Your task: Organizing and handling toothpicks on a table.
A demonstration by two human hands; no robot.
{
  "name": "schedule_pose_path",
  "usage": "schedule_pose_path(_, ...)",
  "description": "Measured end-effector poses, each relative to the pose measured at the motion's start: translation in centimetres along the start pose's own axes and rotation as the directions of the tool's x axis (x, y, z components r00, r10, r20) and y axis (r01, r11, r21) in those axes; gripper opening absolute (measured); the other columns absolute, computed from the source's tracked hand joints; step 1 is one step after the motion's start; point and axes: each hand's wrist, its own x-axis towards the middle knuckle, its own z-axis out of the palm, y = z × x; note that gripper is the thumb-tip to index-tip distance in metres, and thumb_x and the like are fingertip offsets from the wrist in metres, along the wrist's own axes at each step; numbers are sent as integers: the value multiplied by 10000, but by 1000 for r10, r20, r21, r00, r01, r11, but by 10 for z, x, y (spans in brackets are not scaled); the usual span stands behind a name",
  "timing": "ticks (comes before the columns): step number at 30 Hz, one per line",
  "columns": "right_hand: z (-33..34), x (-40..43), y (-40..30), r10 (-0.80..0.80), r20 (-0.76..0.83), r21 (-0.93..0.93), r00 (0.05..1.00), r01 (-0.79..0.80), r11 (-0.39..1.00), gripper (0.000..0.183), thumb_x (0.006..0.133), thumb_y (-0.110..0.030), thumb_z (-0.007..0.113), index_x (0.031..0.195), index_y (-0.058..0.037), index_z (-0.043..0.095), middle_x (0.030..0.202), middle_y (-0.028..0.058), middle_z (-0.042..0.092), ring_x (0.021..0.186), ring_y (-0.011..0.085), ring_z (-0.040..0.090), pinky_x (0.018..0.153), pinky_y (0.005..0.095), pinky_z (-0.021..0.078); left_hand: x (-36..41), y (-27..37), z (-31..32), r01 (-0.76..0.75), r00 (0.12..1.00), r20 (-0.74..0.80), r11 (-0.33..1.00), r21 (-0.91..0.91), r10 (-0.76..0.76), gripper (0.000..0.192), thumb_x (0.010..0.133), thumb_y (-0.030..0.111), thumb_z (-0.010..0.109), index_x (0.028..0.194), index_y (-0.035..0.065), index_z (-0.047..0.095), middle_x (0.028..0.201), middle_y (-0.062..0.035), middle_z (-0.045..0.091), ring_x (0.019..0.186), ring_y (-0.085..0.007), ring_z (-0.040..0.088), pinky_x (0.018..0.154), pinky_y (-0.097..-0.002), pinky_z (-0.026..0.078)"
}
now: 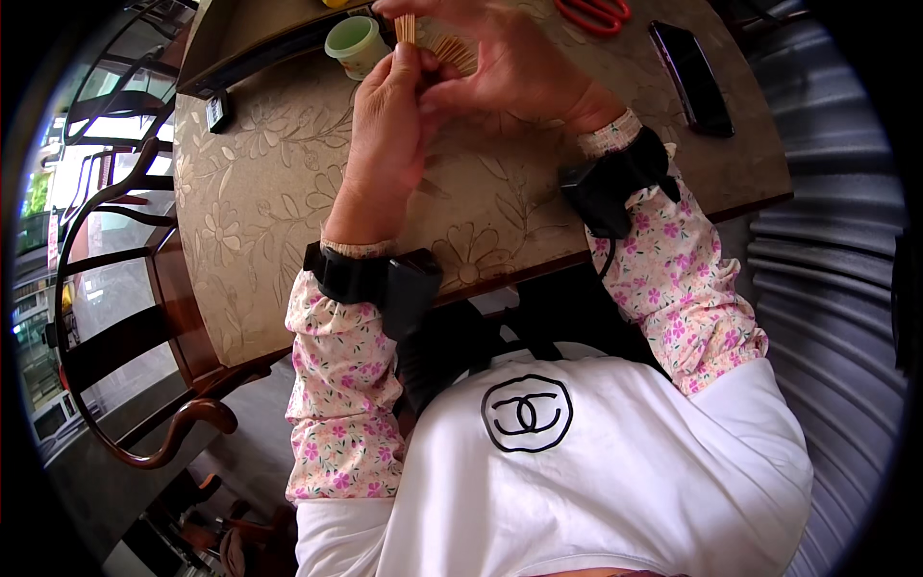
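At the top middle of the head view, my left hand point(389, 130) grips a small bundle of wooden toothpicks point(405, 29), which stand upright above the thumb. My right hand point(505, 72) arches over from the right, its fingers spread around the bundle; whether its fingertips hold any picks cannot be told. More toothpicks point(453, 52) show fanned out between the two hands, and what supports them is hidden. Just left of the bundle stands a pale green plastic cup point(356, 47), its top uncovered.
Red-handled scissors point(595, 13) and a dark smartphone point(692, 79) lie at the right on the flower-patterned table point(288, 166). An open box or tray point(252, 50) and a small black-and-white object point(217, 112) are at the upper left. A wooden chair point(162, 335) stands left.
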Motion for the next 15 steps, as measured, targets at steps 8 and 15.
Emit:
schedule_pose_path(8, -1, 0, 4, 549, -43, 364, 835, -498, 787, 404, 813, -283, 645, 1063, 25, 564, 895, 60, 606, 831, 123, 556, 745, 238, 449, -2, 4, 9, -25, 997, -74, 987, 159, 37, 265, 955, 301, 397, 839, 79, 484, 590, 51, 308, 470, -45, 255, 409, -180, 227)
schedule_pose_path(15, 2, -2, 2, 571, 136, 595, 810, -527, 606, 212, 849, -176, 601, 884, 32, 613, 734, 31, 613, 628, 67, 542, 566, 197, 451, -4, 2, 10, -26, 1000, -2, 957, 288, 27, 261, 955, 295, 399, 863, 78, 510, 598, 59, 346, 477, -28, 282, 405, -172, 236)
